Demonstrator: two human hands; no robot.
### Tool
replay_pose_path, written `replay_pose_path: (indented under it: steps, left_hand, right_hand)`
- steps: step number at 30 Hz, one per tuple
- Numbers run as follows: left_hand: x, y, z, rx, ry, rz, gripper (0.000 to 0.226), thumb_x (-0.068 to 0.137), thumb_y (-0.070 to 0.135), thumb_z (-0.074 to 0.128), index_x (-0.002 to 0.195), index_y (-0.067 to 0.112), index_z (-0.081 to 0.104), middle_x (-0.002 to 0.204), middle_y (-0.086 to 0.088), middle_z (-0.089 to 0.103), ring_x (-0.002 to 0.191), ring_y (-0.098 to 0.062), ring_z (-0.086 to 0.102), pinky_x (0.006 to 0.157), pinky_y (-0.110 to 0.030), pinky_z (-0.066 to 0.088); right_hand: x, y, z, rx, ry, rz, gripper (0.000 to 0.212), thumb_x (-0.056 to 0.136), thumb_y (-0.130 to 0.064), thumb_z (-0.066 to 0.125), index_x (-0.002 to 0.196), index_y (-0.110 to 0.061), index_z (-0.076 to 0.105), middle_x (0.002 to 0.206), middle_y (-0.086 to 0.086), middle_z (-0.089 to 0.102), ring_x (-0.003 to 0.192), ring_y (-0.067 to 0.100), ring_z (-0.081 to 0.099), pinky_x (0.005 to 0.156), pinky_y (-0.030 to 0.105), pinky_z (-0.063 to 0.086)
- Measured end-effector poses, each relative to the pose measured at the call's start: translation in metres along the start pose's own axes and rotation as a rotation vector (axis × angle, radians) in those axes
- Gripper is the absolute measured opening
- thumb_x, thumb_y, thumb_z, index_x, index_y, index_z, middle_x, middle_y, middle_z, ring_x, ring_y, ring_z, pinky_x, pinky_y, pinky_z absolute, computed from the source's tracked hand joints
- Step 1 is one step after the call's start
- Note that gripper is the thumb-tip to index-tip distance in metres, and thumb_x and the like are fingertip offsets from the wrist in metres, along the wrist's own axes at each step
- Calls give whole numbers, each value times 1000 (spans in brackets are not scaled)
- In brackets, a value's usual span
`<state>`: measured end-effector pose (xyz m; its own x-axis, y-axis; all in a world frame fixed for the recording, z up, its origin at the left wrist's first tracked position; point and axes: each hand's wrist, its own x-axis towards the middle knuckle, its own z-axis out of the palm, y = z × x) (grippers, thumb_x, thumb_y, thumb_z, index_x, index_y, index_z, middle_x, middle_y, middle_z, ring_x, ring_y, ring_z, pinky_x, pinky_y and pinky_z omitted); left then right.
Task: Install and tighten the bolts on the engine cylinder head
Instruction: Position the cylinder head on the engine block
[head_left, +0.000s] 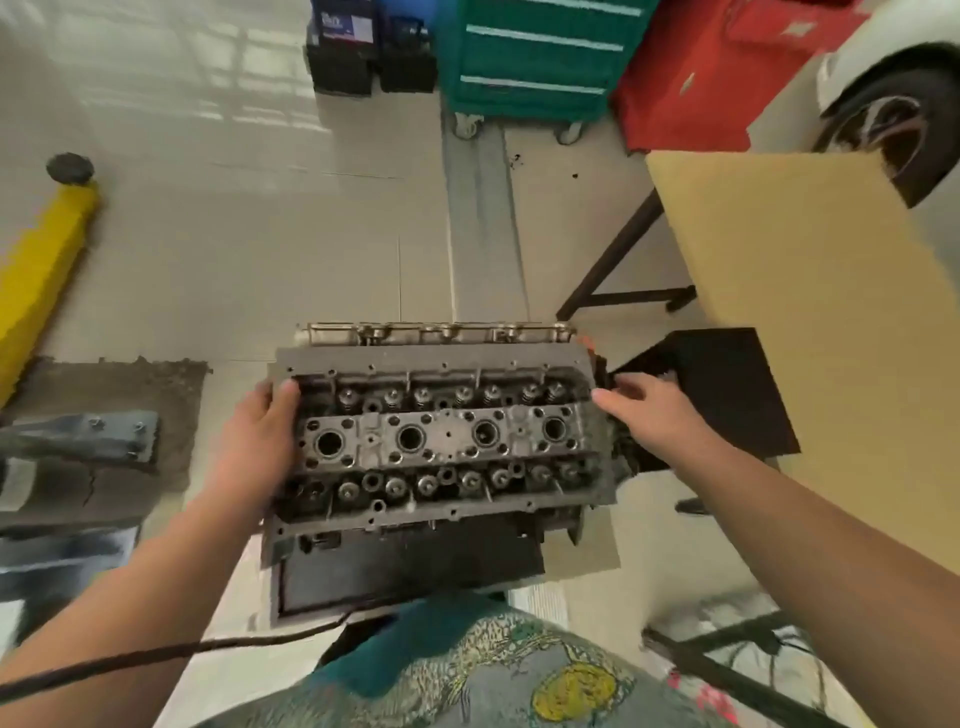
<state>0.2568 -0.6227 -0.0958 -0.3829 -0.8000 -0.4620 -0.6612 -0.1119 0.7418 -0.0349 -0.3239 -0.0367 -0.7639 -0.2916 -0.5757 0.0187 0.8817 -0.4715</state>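
Seating: head view – cylinder head (441, 441) sits on the engine block, centre frame, on a dark stand over a tiled floor (260, 260); judged step is positioning/aligning the head before any bolts go in.
L hand: left hand (260, 436) on the head's left end, fingers straight-ish and laid over the edge, thumb on top near the corner; pressing or steadying, not wrapped round anything.
R hand: right hand (649, 410) at the head's right end, fingers extended, relaxed, tips at or just beside the dark end fittings; contact can't be confirmed, holds nothing.
Bolts: none visible in either hand or near the engine; bolt holes along the centre strip look empty, tho grime makes that unsure.
Next move: judged – settle the head square on the block, then fetch bolts + a wrench; start each by hand before tightening.
Surroundings: yellow lift arm (41, 270) far left, green tool cabinet (535, 52) at top, cardboard sheet (810, 286) on the right, car wheel (893, 130) top right corner.
Hidden/unclear: gasket and block face covered by the head; right end of engine dark + blurred; near side of block cut off by the person's patterned clothing; a dark cable (156, 660) crosses the left forearm, source out of frame.
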Motion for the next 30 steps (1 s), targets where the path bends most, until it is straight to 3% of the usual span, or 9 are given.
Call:
replay_pose_path:
  steps: [2, 6, 9, 12, 14, 16, 20, 25, 30]
  left_hand:
    - [-6, 4, 0, 36, 20, -53, 36, 102, 67, 35, 117, 44, 59, 106, -5, 67, 88, -13, 66, 80, -41, 48]
    - [-12, 15, 5, 87, 82, -146, 40, 93, 71, 31, 112, 45, 54, 115, -11, 66, 105, -38, 65, 98, -63, 53]
    - [-18, 23, 13, 120, 164, -154, 45, 89, 71, 28, 110, 41, 55, 111, -11, 66, 93, -33, 65, 80, -55, 57]
    - [-22, 25, 20, 192, 245, -136, 61, 90, 75, 26, 123, 34, 57, 109, -9, 64, 84, -26, 60, 62, -43, 46]
    - [-24, 27, 24, 234, 285, -129, 67, 93, 75, 27, 134, 29, 56, 113, -10, 63, 89, -30, 59, 69, -46, 45]
    - [-24, 30, 24, 278, 330, -100, 73, 94, 75, 31, 145, 27, 49, 132, -16, 64, 107, -37, 62, 85, -54, 50]
    - [-17, 53, 31, 445, 388, 77, 73, 94, 75, 39, 147, 26, 41, 148, -18, 51, 135, -45, 51, 112, -68, 41]
    - [-13, 152, 116, 720, 24, 630, 57, 100, 70, 42, 145, 34, 48, 147, 8, 42, 138, -23, 40, 109, -48, 39]
    - [16, 217, 212, 896, -413, 612, 64, 97, 77, 40, 134, 31, 64, 138, 1, 63, 124, -24, 57, 105, -48, 45]
  right_hand:
    - [11, 3, 8, 14, -48, -10, 62, 92, -57, 68, 144, -24, 59, 136, -3, 65, 117, 18, 60, 96, 38, 50]
    - [27, 7, 11, 147, -158, -34, 53, 86, -57, 68, 131, -30, 66, 119, -10, 69, 112, 17, 63, 96, 41, 53]
    - [31, 8, 7, 133, -213, -75, 78, 71, -76, 60, 132, -28, 64, 121, -6, 69, 110, 19, 65, 93, 47, 58]
    - [33, 13, 4, 69, -305, -116, 77, 70, -87, 48, 112, -26, 69, 108, -7, 73, 98, 16, 69, 81, 40, 60]
    - [36, 17, 2, 25, -323, -142, 69, 74, -88, 44, 86, -24, 68, 87, -7, 73, 81, 15, 71, 62, 32, 56]
    - [40, 20, 2, -20, -314, -180, 69, 77, -89, 41, 76, -25, 68, 76, -7, 70, 77, 15, 69, 64, 34, 52]
    - [44, 22, 7, -82, -322, -239, 73, 81, -90, 32, 100, -31, 71, 99, -9, 69, 98, 19, 65, 78, 39, 50]
    - [36, 35, 15, -42, -250, -268, 64, 85, -86, 33, 68, -28, 55, 73, -9, 63, 73, 13, 60, 58, 34, 40]
    - [24, 45, 25, 21, -192, -249, 65, 85, -86, 35, 60, -29, 53, 63, -10, 59, 67, 12, 59, 55, 32, 39]
